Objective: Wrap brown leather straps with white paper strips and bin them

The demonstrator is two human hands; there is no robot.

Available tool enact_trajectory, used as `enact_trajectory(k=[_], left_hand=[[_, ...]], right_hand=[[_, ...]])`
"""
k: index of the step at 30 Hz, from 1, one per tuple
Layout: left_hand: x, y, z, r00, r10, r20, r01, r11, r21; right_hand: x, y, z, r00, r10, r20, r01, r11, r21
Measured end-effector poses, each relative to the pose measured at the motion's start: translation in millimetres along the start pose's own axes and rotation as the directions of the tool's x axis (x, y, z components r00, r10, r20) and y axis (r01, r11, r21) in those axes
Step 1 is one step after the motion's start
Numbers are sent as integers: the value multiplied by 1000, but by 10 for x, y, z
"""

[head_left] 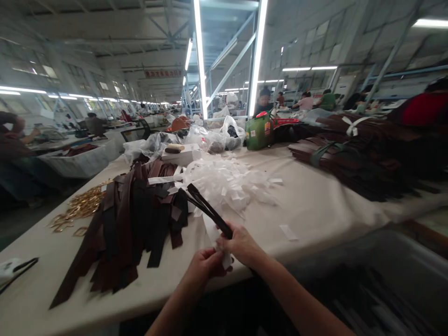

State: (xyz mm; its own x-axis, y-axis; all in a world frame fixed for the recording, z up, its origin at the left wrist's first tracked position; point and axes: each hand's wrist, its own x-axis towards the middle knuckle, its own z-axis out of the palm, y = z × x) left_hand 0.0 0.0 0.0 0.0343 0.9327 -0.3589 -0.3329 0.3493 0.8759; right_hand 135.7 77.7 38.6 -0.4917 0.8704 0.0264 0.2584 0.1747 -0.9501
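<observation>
My right hand [241, 245] is closed around a thin dark leather strap [206, 208] that points up and to the left over the table. My left hand [206, 265] sits just below it, fingers pinched on a white paper strip [212, 232] that peels off the strap's lower end. Both hands hover at the near edge of the white-covered table [315, 205]. Left of them lies a heap of brown and black leather straps [129, 224]. Behind the strap is a pile of loose white paper strips [231, 182].
Gold metal buckles [80, 207] lie at the table's left edge. Tied bundles of dark straps [360, 158] fill the right side. A green bag [259, 132], plastic bags [210, 137] and a white box [182, 154] stand at the back. A grey bin [385, 289] is lower right. Other people work at far tables.
</observation>
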Motion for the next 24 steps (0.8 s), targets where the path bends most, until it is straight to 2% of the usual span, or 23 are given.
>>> enact_trajectory(k=[3, 6, 9, 11, 14, 17, 24], left_hand=[[68, -10, 77, 999, -18, -35, 10, 978, -209], [96, 96, 114, 986, -20, -165, -53, 904, -425], [118, 295, 149, 951, -86, -297, -113, 798, -592], [137, 431, 181, 942, -135, -307, -117, 726, -678], [158, 575, 232, 950, -147, -275, -112, 662, -741], [157, 634, 277, 960, -136, -246, -100, 651, -752], [112, 631, 327, 967, -106, -230, -108, 649, -753]], right_hand=[[-137, -109, -127, 1000, -10, 10, 10, 997, -73], [-389, -135, -330, 999, 48, 19, -47, 997, -55], [-708, -10, -511, 991, 133, 26, -134, 990, 45], [-914, 118, -589, 976, 210, 54, -215, 968, 131], [-1169, 276, -636, 938, 315, 145, -342, 911, 230], [-1327, 343, -615, 912, 350, 213, -399, 879, 263], [-1299, 363, -454, 908, 340, 246, -393, 893, 217]])
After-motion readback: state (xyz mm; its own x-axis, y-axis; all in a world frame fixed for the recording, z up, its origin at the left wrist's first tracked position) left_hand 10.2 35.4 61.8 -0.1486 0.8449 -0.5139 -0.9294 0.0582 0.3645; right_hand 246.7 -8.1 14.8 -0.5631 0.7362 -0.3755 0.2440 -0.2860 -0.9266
